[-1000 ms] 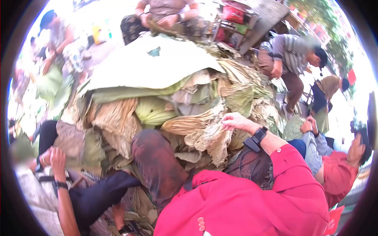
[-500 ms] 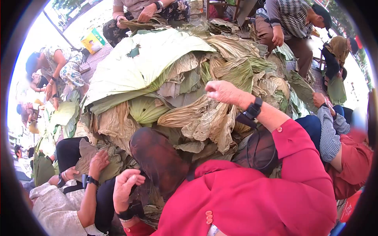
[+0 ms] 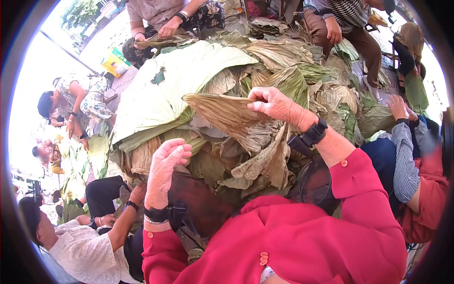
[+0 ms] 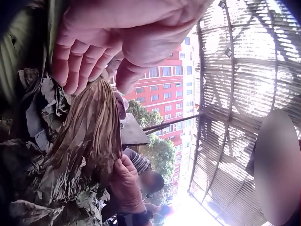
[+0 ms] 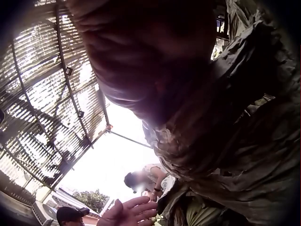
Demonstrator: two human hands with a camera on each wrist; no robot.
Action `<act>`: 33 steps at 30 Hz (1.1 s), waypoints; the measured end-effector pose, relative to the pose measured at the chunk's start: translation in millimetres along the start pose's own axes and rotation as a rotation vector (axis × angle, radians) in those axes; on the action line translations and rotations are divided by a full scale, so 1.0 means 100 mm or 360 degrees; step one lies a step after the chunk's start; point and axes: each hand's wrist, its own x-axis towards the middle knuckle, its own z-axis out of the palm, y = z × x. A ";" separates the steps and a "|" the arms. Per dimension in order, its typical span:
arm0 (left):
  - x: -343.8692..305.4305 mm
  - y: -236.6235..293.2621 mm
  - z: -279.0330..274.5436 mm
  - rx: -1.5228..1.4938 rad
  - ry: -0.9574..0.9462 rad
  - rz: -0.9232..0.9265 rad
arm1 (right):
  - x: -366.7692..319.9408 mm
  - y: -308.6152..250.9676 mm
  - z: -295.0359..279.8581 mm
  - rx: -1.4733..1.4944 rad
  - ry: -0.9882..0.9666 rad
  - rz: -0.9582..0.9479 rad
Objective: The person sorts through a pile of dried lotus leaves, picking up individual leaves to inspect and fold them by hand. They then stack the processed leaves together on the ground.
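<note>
Dry brown pleated leaf [image 3: 222, 112], folded like a fan, pinched at its 3 o'clock end by the right hand [image 3: 276, 106] above the heap of pale green and tan leaves [image 3: 283, 53]; its lower part hangs crumpled into the pile, edge hard to trace. Idle left hand [image 3: 166, 163] at the leaf's 7 o'clock, fingers loosely bent, holding nothing, open air between.

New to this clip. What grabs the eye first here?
The heap of big dried and green leaves fills the middle, with people seated round it. Over it the right hand grips a folded brown leaf, held up, while the left hand is raised open beside it, holding nothing. A red jacket fills the foreground.
</note>
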 end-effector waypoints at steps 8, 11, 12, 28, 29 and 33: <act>0.59 -0.41 0.39 -0.0667 -0.0305 -0.0271 | -0.37 -0.07 0.11 0.0545 -0.0445 0.0164; 0.70 -0.43 0.53 -0.1093 -0.0598 -0.0259 | -0.38 -0.06 0.09 0.0656 -0.0559 0.0301; 0.70 -0.40 0.58 -0.1190 -0.0394 -0.0098 | -0.36 -0.04 0.07 0.0634 -0.0419 0.0273; 0.94 0.13 0.24 -0.0632 0.0313 0.0369 | -0.36 0.33 -0.43 -0.0894 0.0367 0.0245; 0.96 0.08 0.19 -0.0655 0.0307 0.0369 | -0.42 0.44 -0.46 -0.0916 0.0363 0.0253; 0.97 -0.02 -0.03 -0.0807 0.0452 0.0247 | -0.62 0.96 -0.45 -0.1229 -0.0278 0.1152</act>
